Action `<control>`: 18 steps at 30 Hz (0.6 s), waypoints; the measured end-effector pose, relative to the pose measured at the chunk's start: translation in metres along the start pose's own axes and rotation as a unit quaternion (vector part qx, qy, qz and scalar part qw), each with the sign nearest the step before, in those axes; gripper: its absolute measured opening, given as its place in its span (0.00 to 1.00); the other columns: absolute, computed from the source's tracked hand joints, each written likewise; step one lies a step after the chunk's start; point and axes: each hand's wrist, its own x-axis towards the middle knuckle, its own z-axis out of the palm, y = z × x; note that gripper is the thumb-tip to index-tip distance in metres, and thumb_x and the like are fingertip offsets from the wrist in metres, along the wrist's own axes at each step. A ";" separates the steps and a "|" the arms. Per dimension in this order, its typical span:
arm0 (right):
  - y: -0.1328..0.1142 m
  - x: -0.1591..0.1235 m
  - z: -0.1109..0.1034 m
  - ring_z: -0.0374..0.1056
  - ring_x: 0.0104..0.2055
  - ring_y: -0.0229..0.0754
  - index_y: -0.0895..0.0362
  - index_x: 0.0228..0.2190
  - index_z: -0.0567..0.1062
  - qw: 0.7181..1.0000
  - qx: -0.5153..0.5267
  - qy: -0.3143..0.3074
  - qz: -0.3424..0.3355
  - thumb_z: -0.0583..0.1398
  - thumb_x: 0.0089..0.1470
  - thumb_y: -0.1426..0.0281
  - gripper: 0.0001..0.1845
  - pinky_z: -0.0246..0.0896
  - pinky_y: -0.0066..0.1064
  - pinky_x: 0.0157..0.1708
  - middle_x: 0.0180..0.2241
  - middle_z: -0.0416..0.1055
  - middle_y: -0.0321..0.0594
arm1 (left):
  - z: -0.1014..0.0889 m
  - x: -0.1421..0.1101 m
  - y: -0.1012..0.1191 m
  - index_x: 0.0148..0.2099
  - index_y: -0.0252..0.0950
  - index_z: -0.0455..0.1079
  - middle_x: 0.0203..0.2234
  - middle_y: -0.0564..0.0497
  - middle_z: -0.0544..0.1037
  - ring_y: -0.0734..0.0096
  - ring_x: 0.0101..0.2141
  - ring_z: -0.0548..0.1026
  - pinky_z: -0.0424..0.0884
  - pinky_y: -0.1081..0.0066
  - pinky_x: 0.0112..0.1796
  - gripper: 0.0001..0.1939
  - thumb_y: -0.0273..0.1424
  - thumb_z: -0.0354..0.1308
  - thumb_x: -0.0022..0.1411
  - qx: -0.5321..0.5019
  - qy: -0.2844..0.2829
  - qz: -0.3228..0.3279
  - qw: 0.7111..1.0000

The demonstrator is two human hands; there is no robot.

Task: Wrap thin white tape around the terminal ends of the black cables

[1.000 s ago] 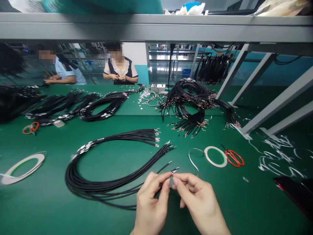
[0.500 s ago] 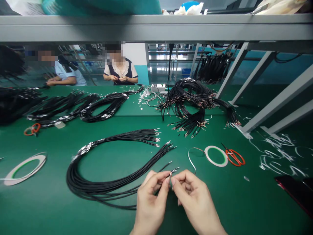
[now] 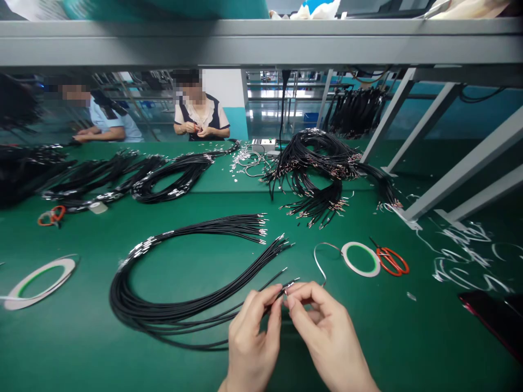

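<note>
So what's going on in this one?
A person's bare left hand and right hand pinch a thin black wire near its metal terminal, over a green work mat. A looped bundle of black wires lies to their left. Orange-handled scissors and a white tape roll lie to their right. A co-worker sits across the bench, hands together.

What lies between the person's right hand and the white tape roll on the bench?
In the head view, a thin silvery strip curves from the white tape roll down toward the right hand, across the green bench mat.
</note>
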 end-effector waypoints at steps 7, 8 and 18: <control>0.003 0.000 0.000 0.71 0.31 0.39 0.57 0.31 0.72 1.000 0.017 0.003 0.009 0.59 0.58 0.64 0.09 0.68 0.28 0.32 0.35 0.72 0.41 | -0.001 -0.002 0.000 0.50 0.37 0.68 0.36 0.49 0.77 0.71 0.34 0.75 0.73 0.73 0.36 0.18 0.16 0.57 0.59 0.010 0.007 0.020 1.000; 0.003 0.000 0.000 0.71 0.31 0.40 0.57 0.31 0.72 1.000 0.018 0.006 0.010 0.59 0.57 0.64 0.09 0.68 0.28 0.31 0.34 0.73 0.41 | -0.001 -0.002 0.000 0.50 0.37 0.68 0.36 0.49 0.77 0.71 0.35 0.75 0.73 0.73 0.36 0.19 0.16 0.56 0.59 0.009 0.005 0.017 1.000; 0.002 0.002 -0.001 0.70 0.29 0.38 0.57 0.29 0.71 1.000 0.004 0.008 0.029 0.60 0.56 0.65 0.08 0.67 0.27 0.30 0.32 0.72 0.39 | -0.003 -0.002 0.002 0.53 0.39 0.68 0.35 0.49 0.78 0.70 0.33 0.75 0.73 0.72 0.35 0.22 0.15 0.55 0.59 -0.008 -0.022 0.024 0.999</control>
